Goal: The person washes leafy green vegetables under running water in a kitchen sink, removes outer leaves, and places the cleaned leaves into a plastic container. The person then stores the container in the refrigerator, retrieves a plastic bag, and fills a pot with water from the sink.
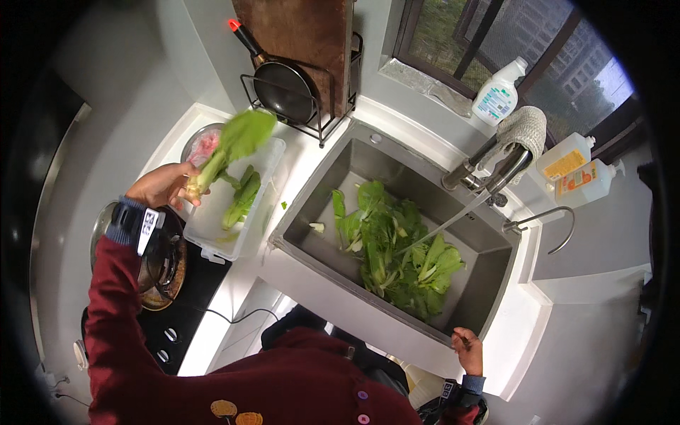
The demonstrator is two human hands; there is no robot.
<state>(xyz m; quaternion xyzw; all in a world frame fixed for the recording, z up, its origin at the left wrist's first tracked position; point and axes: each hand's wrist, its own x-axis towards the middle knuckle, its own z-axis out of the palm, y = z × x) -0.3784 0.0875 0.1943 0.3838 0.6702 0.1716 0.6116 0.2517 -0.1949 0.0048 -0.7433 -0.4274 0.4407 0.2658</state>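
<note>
So your left hand [161, 185] grips the leafy green [230, 145] by its base, over the plastic tub [207, 219] left of the sink [489, 262], probably sparing the leaves. Your right hand [467, 350] looks curled by the sink's near-right corner; can't tell if it's holding anything tbh.

Sink [317, 195] passable at left; faucet [508, 171] (running) obstructs right.

A pale-stemmed bok choy [225, 151], broad green leaves upward, is held tilted above the clear plastic tub's [258, 219] left edge
</note>
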